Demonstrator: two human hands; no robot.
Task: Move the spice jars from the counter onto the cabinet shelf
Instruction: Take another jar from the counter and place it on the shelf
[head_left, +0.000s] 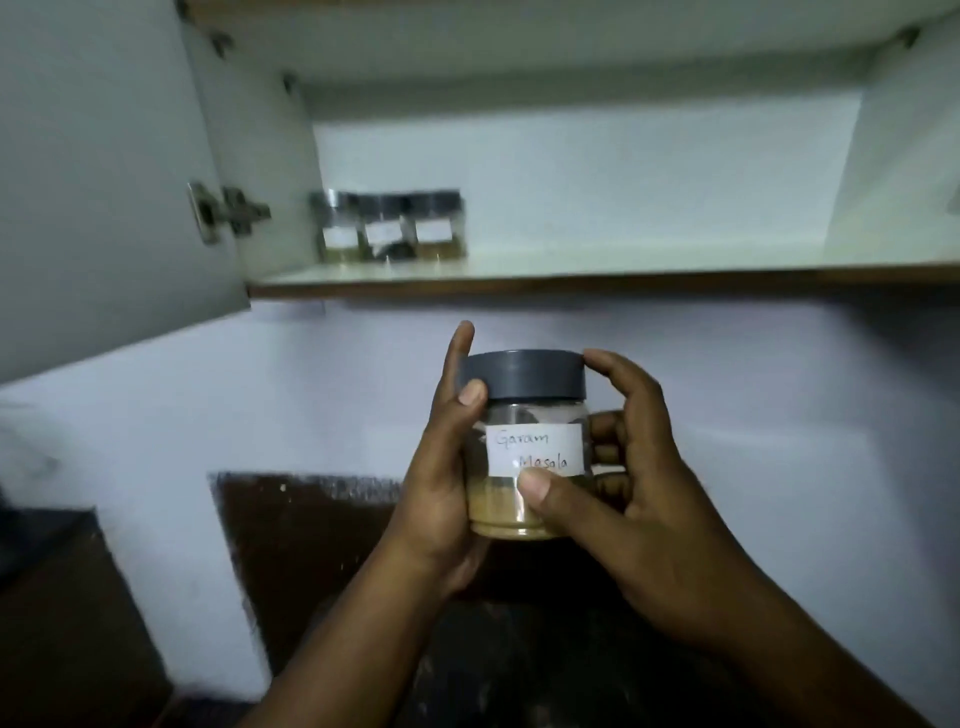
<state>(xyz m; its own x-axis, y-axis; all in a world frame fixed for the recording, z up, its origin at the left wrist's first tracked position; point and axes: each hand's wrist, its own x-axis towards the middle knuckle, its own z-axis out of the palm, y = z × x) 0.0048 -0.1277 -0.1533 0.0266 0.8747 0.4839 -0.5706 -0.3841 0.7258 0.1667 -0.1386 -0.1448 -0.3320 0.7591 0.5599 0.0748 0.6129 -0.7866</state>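
I hold a clear spice jar (524, 415) with a grey lid and a white label reading "Garam Masala" in both hands, upright, below the cabinet shelf (623, 278). My left hand (441, 467) wraps its left side, thumb on the lid's edge. My right hand (639, 493) grips its right side, thumb on the label. Tan powder fills the jar's lower part. Three labelled jars (387, 226) with dark lids stand side by side at the shelf's back left.
The open cabinet door (93, 171) hangs at the left on metal hinges (228, 210). The shelf surface to the right of the three jars is bare white. A dark counter (311, 545) lies below my hands against a pale wall.
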